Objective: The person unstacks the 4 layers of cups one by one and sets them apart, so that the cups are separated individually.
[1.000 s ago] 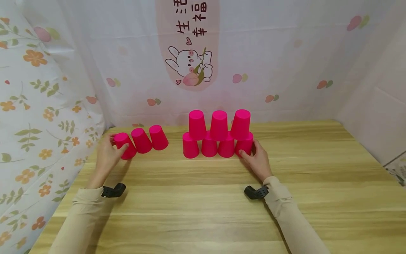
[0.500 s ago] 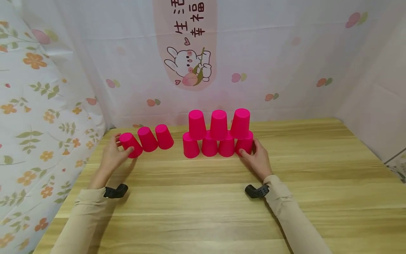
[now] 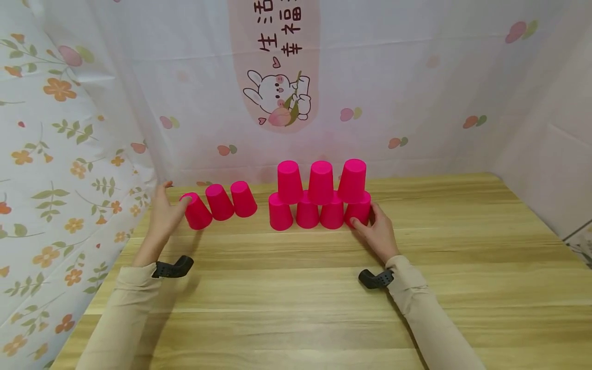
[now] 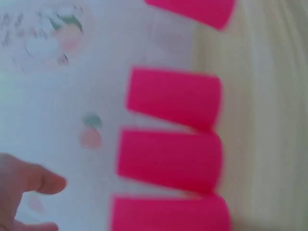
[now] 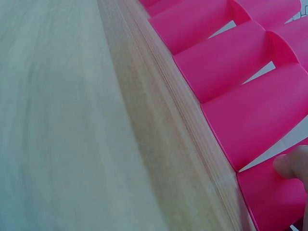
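Upside-down pink cups stand on the table. On the left, three of them form a slanting row; my left hand (image 3: 165,218) is raised beside the leftmost cup (image 3: 198,213), thumb and fingers spread. The left wrist view shows those fingers clear of the row's middle cup (image 4: 168,159). To the right is a two-tier stack: several cups make the base, and three sit on top, including the middle upper cup (image 3: 320,182). My right hand (image 3: 380,234) grips the base's rightmost cup (image 3: 359,208), the thumb (image 5: 291,164) on its near side and the fingers mostly hidden behind.
The wooden table (image 3: 277,298) reaches back to a white printed curtain (image 3: 407,92). A floral curtain (image 3: 69,169) borders the left side. A gap separates the three-cup row from the stack.
The left hand slid the three-cup row a little to the right, towards the stack, then let go of its leftmost cup and lifted. The right hand keeps its grip, and the stack stays put.
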{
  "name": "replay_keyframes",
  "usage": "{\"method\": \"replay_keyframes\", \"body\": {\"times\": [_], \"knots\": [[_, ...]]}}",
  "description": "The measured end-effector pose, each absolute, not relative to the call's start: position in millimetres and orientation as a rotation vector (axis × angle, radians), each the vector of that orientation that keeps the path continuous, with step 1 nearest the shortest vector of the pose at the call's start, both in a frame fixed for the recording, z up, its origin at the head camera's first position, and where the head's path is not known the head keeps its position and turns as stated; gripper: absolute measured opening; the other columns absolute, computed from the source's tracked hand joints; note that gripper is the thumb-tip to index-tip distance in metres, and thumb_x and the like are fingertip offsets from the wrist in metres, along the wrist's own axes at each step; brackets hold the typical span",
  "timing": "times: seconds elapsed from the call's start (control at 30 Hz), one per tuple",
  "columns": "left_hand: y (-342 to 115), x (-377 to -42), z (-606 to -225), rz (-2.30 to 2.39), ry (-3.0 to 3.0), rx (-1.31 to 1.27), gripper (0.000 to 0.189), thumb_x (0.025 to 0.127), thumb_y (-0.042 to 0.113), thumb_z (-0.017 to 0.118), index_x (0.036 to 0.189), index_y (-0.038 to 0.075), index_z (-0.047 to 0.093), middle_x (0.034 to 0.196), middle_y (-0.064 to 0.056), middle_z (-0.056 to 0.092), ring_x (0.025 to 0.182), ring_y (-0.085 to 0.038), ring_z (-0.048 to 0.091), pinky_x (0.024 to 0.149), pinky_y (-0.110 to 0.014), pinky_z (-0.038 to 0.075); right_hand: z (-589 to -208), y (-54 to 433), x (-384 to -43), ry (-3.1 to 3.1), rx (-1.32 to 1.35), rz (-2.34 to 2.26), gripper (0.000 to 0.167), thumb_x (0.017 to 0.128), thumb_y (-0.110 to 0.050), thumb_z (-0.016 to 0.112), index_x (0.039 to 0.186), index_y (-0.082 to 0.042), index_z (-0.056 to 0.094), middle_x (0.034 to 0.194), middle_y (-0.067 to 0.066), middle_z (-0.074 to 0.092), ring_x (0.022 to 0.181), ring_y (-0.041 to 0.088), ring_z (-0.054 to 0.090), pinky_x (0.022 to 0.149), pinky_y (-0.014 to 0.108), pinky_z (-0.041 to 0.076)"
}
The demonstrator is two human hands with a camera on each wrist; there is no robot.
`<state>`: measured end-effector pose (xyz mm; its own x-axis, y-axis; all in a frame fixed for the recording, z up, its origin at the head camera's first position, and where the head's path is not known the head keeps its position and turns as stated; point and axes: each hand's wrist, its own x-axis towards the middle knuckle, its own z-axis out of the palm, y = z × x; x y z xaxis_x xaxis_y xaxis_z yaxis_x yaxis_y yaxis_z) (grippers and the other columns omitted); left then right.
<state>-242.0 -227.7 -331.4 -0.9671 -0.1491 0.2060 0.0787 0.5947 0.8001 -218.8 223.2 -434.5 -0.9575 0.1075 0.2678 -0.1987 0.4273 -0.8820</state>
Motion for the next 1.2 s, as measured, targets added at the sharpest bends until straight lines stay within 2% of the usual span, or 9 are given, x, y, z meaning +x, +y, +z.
{"method": "replay_keyframes", "body": {"times": [0.07,0.17,0.27,0.43,0.53,0.77,1.0,1.2], "knots": [[-217,-241,-322,-1.329,-2.475,0.074,0.065,0.089,0.015,0.052,0.143,-0.001,0.020,0.143,-0.022,0.020,0.129,-0.035,0.025,0.098,-0.050,0.030,-434,223,-219,-2.405,0.080,1.538,0.052,0.084,-0.012,0.068,0.127,0.001,0.043,0.122,0.019,0.053,0.114,0.033,0.051,0.095,0.042,0.042],[-196,-238,-307,-1.428,-2.352,0.027,0.068,0.090,0.017,0.052,0.145,0.007,0.015,0.146,-0.013,0.016,0.129,-0.028,0.027,0.094,-0.044,0.036,-434,223,-218,-2.404,0.080,1.539,0.052,0.084,-0.012,0.068,0.127,0.002,0.043,0.122,0.020,0.053,0.114,0.033,0.051,0.095,0.042,0.042],[-173,-235,-297,-1.484,-2.282,-0.103,0.071,0.090,0.021,0.055,0.146,0.010,0.013,0.148,-0.006,0.015,0.130,-0.025,0.030,0.096,-0.044,0.038,-434,224,-218,-2.401,0.086,1.546,0.053,0.084,-0.012,0.068,0.128,0.002,0.043,0.122,0.020,0.052,0.115,0.033,0.051,0.095,0.042,0.042],[-135,-236,-291,-1.464,-2.204,-0.307,0.066,0.086,0.028,0.064,0.139,0.008,0.031,0.141,-0.005,0.035,0.122,-0.023,0.043,0.094,-0.047,0.042,-433,226,-218,-2.390,0.083,1.538,0.053,0.083,-0.010,0.068,0.128,0.002,0.043,0.122,0.020,0.053,0.114,0.033,0.051,0.095,0.042,0.042],[-115,-240,-291,-1.471,-2.190,-0.385,0.063,0.085,0.028,0.066,0.136,0.008,0.037,0.137,-0.006,0.041,0.118,-0.024,0.046,0.093,-0.047,0.042,-432,226,-219,-2.389,0.088,1.530,0.052,0.083,-0.010,0.068,0.127,0.002,0.043,0.122,0.020,0.053,0.115,0.033,0.051,0.095,0.042,0.042],[-80,-243,-293,-1.457,-2.300,-0.518,0.070,0.083,0.025,0.068,0.139,0.005,0.032,0.139,-0.013,0.037,0.120,-0.031,0.045,0.096,-0.048,0.040,-434,223,-219,-2.405,0.088,1.540,0.053,0.083,-0.010,0.068,0.128,0.002,0.043,0.122,0.019,0.052,0.115,0.032,0.050,0.097,0.041,0.041],[-60,-251,-295,-1.583,-2.225,-0.542,0.067,0.084,0.021,0.067,0.140,0.006,0.032,0.139,-0.011,0.038,0.122,-0.027,0.043,0.096,-0.045,0.040,-432,223,-219,-2.411,0.076,1.539,0.053,0.083,-0.011,0.068,0.128,0.001,0.043,0.123,0.020,0.052,0.116,0.033,0.050,0.097,0.041,0.040],[-50,-260,-300,-1.586,-2.269,-0.565,0.067,0.084,0.020,0.067,0.140,0.005,0.032,0.139,-0.012,0.038,0.123,-0.028,0.042,0.098,-0.043,0.038,-434,225,-220,-2.409,0.073,1.527,0.052,0.083,-0.012,0.069,0.127,0.000,0.044,0.121,0.018,0.053,0.115,0.031,0.051,0.096,0.041,0.042]]}}
